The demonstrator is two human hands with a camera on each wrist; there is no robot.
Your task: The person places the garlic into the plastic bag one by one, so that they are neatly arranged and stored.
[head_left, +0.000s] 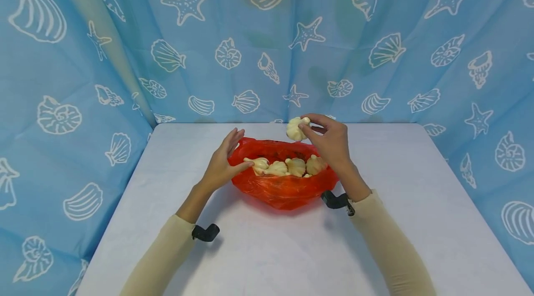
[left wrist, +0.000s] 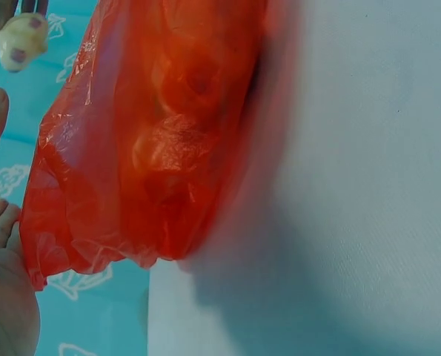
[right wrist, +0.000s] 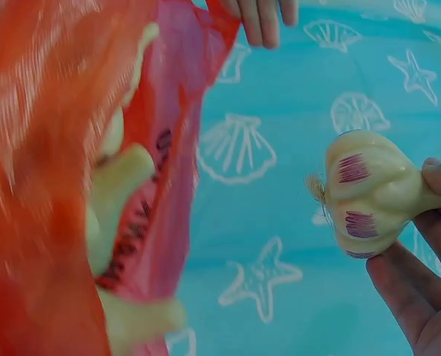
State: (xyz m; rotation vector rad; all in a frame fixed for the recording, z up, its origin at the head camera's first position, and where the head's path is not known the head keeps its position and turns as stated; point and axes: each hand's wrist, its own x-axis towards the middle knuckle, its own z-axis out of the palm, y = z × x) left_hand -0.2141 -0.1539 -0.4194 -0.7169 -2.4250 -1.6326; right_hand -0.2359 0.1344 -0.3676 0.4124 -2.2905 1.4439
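A red plastic bag (head_left: 281, 192) lies with its mouth open and several garlic bulbs (head_left: 295, 166) in it. Above the bag's far right rim, my right hand (head_left: 332, 142) pinches one garlic bulb (head_left: 295, 129) between thumb and fingers. In the right wrist view that bulb (right wrist: 372, 194) shows purple streaks and a tuft of roots. At the bag's left end is my left hand (head_left: 224, 164), its fingers straight and its thumb stretched over the rim near the leftmost bulb. The left wrist view shows the bag's side (left wrist: 79, 193) against the left hand; the bulbs inside are blurred through the plastic.
The bag stands on a white table (head_left: 267, 249), toward its far edge. Behind and at both sides hangs a blue curtain (head_left: 267, 22) with white shells and starfish. A dark camera mount sits on each wrist, the left mount (head_left: 206, 232) close above the table.
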